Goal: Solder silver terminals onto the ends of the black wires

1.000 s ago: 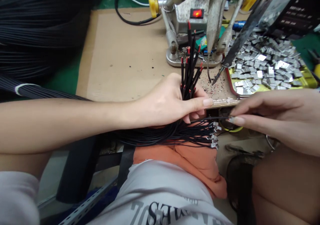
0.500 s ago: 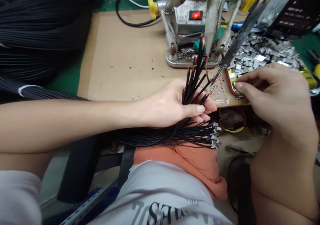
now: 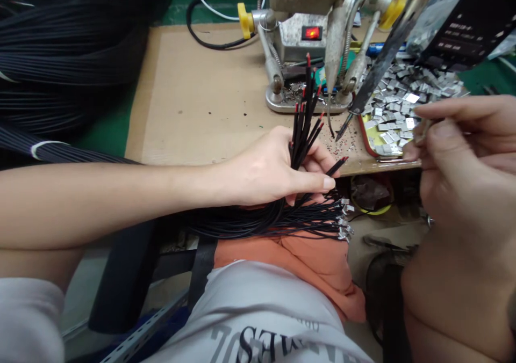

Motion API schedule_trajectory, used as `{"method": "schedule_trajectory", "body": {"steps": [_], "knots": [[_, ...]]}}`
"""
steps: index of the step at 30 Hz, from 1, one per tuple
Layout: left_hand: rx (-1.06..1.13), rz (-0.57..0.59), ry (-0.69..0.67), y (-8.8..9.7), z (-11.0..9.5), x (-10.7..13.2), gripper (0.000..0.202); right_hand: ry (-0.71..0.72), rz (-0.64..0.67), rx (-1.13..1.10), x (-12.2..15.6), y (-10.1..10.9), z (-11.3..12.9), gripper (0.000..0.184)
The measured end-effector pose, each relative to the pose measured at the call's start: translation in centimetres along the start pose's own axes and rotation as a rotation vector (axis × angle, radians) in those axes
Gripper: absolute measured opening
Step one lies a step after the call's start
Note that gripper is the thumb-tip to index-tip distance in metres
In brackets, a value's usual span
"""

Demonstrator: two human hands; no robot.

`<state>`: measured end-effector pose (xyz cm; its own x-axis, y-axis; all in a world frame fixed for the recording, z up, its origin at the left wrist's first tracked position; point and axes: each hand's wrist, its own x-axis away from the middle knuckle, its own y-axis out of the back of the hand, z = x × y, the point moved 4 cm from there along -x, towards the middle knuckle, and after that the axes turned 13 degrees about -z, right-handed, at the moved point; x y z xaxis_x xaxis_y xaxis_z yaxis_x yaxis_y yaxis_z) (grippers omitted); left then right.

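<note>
My left hand (image 3: 266, 167) is closed around a bunch of black wires (image 3: 299, 145) with red tips pointing up. One wire end (image 3: 337, 166) sticks out to the right by the thumb, apart from the rest. My right hand (image 3: 463, 159) is pinched beside the tin (image 3: 367, 140) of small silver metal pieces (image 3: 397, 108); whatever lies between its fingertips is too small to make out. Between the hands, a soldering iron (image 3: 368, 89) slants down, its tip above the table. Across my lap lie more black wires (image 3: 274, 220) ending in silver metal pieces (image 3: 345, 220).
A metal stand (image 3: 278, 102) with a feeding nozzle (image 3: 332, 46) and a lit red switch (image 3: 312, 33) stands at the back of the brown board (image 3: 193, 94). Thick bundles of black wire (image 3: 68, 57) fill the left. A dark device (image 3: 470, 22) is at the upper right.
My right hand has lifted from the tin and moved right, towards me. In my left hand, one wire end now stands out to the right from the bunch.
</note>
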<state>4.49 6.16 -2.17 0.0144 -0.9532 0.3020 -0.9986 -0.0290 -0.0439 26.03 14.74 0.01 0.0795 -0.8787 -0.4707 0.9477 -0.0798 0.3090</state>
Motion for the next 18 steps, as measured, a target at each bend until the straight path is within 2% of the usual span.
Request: {"method": "schedule_trajectory", "body": {"steps": [2, 5, 10, 15, 18], "knots": [[-0.015, -0.013, 0.017, 0.1, 0.0, 0.1, 0.016, -0.016, -0.102, -0.112, 0.8, -0.4, 1.0, 0.006], [-0.021, -0.040, 0.036, 0.2, -0.1, 0.2, 0.019, -0.097, -0.114, -0.188, 1.8, -1.4, 1.2, 0.011], [-0.015, -0.022, -0.007, 0.1, -0.3, 0.2, 0.018, -0.218, 0.059, -0.295, 2.2, -2.0, 0.5, 0.015], [-0.043, -0.010, -0.037, 0.0, -0.6, 0.2, 0.021, -0.316, 0.331, -0.284, 2.5, -3.1, 0.5, 0.019], [-0.072, 0.002, -0.056, 0.0, -0.6, 0.3, 0.019, -0.370, 0.370, -0.295, 2.6, -3.6, 0.7, 0.021]]}}
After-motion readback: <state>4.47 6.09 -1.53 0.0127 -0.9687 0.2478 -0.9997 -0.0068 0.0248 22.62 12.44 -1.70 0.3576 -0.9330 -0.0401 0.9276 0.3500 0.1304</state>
